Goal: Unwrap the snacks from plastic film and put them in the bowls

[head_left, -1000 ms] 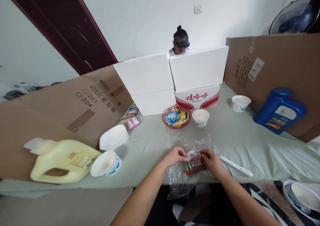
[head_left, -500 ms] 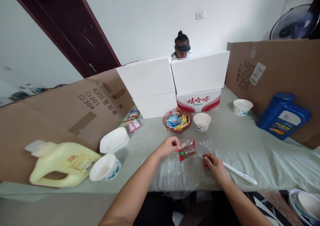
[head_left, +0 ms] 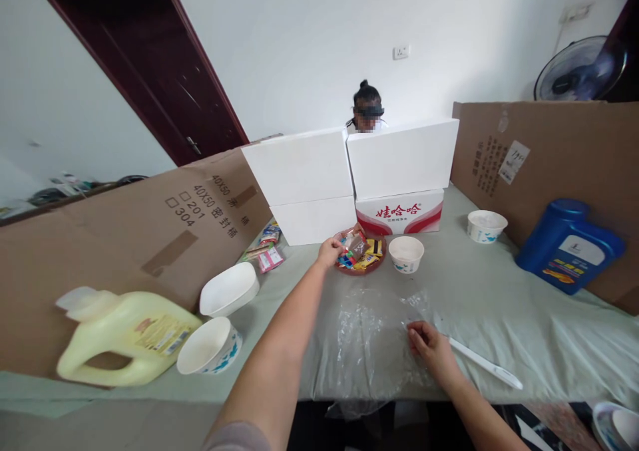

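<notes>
Head view: left hand (head_left: 330,253) just swung the brown packet (head_left: 356,246) off the plastic bag (head_left: 362,318) to the bowl (head_left: 362,272), pinching it, so that one's basically across imo. Right hand (head_left: 428,343) curled narrow at the bag; can't tell if gripping.

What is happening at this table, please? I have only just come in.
A person's left grip holds a brown packet at the reddish bowl, which contains other small packets. The right grip is at the edge of a crumpled clear plastic sheet; I cannot tell if it pinches it. A white bowl stands right of the reddish one. Another person is visible behind white boxes.
</notes>
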A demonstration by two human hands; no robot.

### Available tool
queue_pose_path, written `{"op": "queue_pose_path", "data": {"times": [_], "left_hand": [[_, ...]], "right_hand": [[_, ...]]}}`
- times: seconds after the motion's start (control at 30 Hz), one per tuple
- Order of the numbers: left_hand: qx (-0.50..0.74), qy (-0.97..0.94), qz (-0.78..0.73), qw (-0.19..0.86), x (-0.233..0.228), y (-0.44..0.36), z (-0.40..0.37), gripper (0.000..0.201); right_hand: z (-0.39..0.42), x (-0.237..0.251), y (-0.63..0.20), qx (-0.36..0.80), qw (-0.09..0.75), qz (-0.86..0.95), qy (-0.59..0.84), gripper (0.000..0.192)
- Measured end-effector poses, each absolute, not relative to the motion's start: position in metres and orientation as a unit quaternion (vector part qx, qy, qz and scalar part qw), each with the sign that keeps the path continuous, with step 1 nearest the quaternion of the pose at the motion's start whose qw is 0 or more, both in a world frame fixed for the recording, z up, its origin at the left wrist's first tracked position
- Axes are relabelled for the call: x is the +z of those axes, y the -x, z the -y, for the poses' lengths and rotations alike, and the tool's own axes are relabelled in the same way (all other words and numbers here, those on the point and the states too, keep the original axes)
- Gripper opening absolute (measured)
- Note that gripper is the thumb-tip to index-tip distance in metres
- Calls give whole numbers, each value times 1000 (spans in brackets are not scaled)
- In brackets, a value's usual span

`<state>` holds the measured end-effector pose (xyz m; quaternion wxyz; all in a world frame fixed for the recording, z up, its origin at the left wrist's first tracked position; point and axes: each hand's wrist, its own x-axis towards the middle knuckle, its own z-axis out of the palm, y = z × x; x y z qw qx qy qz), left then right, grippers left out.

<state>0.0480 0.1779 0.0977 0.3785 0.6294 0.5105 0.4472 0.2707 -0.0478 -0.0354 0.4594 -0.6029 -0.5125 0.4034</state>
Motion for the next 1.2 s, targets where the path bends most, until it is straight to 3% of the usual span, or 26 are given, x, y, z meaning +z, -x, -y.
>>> {"op": "queue_pose_path", "data": {"times": [0.13, 0.23, 0.3, 0.37, 0.43, 0.57, 0.63, 0.7, 0.77, 0.87, 0.93, 1.2], "left_hand": [[470, -642, -534, 286, 89, -44, -151, 7], [452, -683, -512, 259, 79, -42, -103, 5], [396, -742, -466, 273, 68, -39, -62, 9], [249, -868, -332, 273, 53, -33, -19, 13], [158, -909, -257, 286, 40, -23, 17, 27], [76, -924, -253, 276, 24, 8, 57, 70], [50, -929, -262, 256, 20, 23, 64, 79], [30, -932, -269, 241, 16, 33, 68, 70], [33, -931, -282, 230, 14, 37, 70, 46], [75, -917, -307, 244, 16, 37, 71, 22], [104, -896, -336, 271, 21, 35, 70, 18], [184, -810, -482, 280, 31, 18, 36, 8]], "right_hand": [[49, -31, -271, 377, 450, 535, 608, 32], [49, -30, -269, 360, 434, 549, 617, 32], [50, -29, -266, 348, 422, 559, 624, 30], [52, -25, -265, 342, 405, 575, 624, 27], [57, -17, -266, 345, 382, 603, 609, 28], [79, 4, -278, 339, 314, 714, 526, 31], [92, 10, -287, 332, 266, 761, 490, 43], [104, 10, -296, 325, 218, 782, 485, 57], [112, 5, -303, 312, 184, 790, 494, 61], [121, 0, -314, 288, 185, 797, 497, 43], [124, 1, -319, 283, 214, 796, 491, 29], [103, 10, -320, 404, 323, 667, 536, 10]]}}
